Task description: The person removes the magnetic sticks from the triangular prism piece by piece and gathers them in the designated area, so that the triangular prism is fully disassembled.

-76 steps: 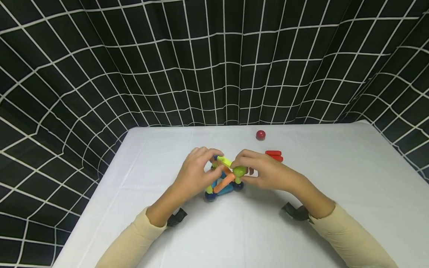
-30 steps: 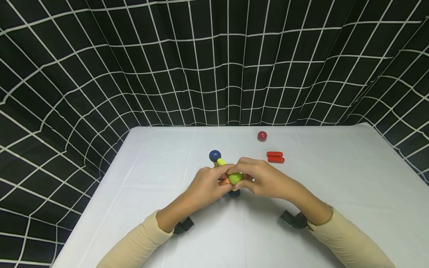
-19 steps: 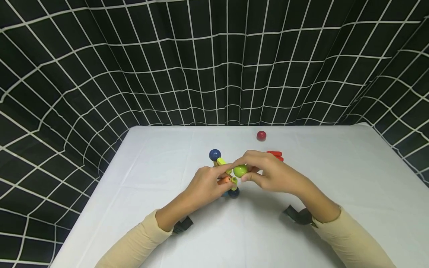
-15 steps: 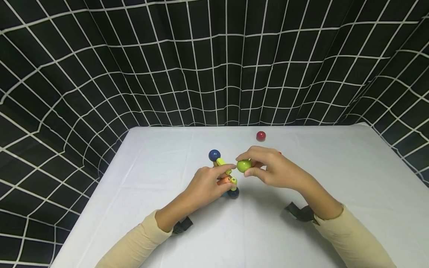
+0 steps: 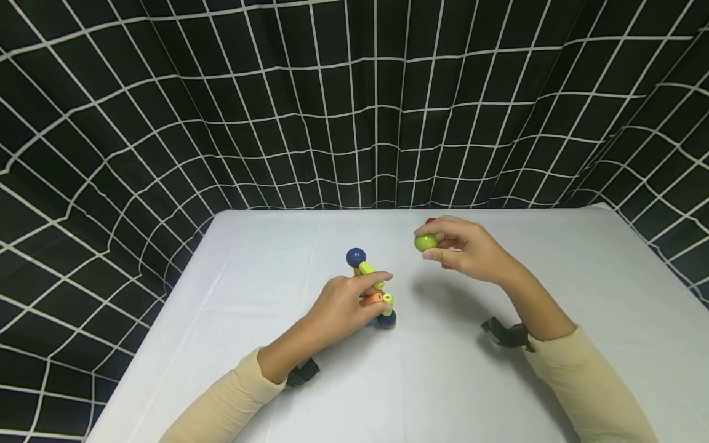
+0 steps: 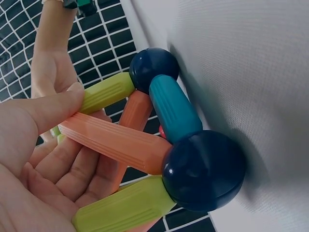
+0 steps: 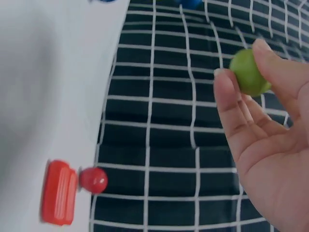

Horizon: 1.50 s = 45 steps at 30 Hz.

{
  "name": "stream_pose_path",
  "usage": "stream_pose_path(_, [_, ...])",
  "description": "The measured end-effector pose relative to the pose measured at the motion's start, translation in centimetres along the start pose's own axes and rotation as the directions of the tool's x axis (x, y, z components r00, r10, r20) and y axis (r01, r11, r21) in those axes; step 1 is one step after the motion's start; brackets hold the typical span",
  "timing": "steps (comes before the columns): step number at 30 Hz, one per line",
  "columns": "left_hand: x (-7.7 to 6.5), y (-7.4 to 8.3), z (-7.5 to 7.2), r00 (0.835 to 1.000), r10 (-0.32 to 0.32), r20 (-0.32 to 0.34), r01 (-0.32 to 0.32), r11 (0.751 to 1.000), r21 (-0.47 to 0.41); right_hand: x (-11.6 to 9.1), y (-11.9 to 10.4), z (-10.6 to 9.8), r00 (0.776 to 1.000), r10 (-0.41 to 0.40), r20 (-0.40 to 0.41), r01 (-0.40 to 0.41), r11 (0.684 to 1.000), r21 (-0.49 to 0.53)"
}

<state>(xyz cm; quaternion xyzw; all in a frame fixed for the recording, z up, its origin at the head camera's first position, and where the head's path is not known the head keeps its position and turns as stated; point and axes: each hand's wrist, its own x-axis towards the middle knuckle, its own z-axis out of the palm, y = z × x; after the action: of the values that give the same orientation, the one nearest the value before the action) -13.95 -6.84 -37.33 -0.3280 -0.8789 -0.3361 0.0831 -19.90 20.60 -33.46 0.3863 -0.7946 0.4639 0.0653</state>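
Note:
My left hand (image 5: pixel 346 311) grips a toy frame of magnetic sticks and balls standing on the table. In the left wrist view, the thumb lies at the meeting ends of an orange stick (image 6: pixel 116 142) and a yellow-green stick (image 6: pixel 108 92). A teal stick (image 6: pixel 174 108) joins two dark blue balls (image 6: pixel 205 171) along the frame's base. Another blue ball (image 5: pixel 356 258) tops its far corner. Off to the right, my right hand (image 5: pixel 468 249) pinches a green ball (image 5: pixel 425 242) between thumb and fingertips, raised above the table and apart from the frame. My left hand covers part of the frame.
Two red sticks (image 7: pixel 59 193) lie side by side on the white table (image 5: pixel 277 258), near a red ball (image 7: pixel 93 180). In the head view the right hand mostly hides them. A black curtain with white grid lines (image 5: pixel 332 123) hangs behind the table.
The right hand has pulled the green ball off the frame's top and carried it right and toward the back. The left hand moved in to grip the stick ends there and has since stayed put.

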Motion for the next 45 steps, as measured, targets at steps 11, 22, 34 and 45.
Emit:
stream_pose_path(11, [0.1, -0.1, -0.2, 0.999, 0.009, 0.049, -0.008, 0.999, -0.035, -0.5, 3.5, -2.5, 0.933, 0.315, -0.176, -0.321, 0.947, -0.004])
stream_pose_path(22, [0.3, -0.2, -0.2, 0.998, 0.019, 0.056, -0.018, 1.000, -0.019, -1.6, 7.7, -4.1, 0.815, 0.527, -0.239, -0.562, 0.821, -0.105])
stream_pose_path(34, [0.0, -0.3, -0.1, 0.998, 0.003, 0.059, -0.003, 1.000, 0.002, -1.1, 11.4, -4.0, 0.784, 0.597, -0.170, -0.621, 0.751, -0.225])
stream_pose_path(45, [0.2, -0.1, -0.2, 0.998, -0.006, 0.065, 0.006, 1.000, -0.008, 0.2, 13.0, -4.3, 0.762, 0.642, -0.081, -0.636, 0.719, -0.282])
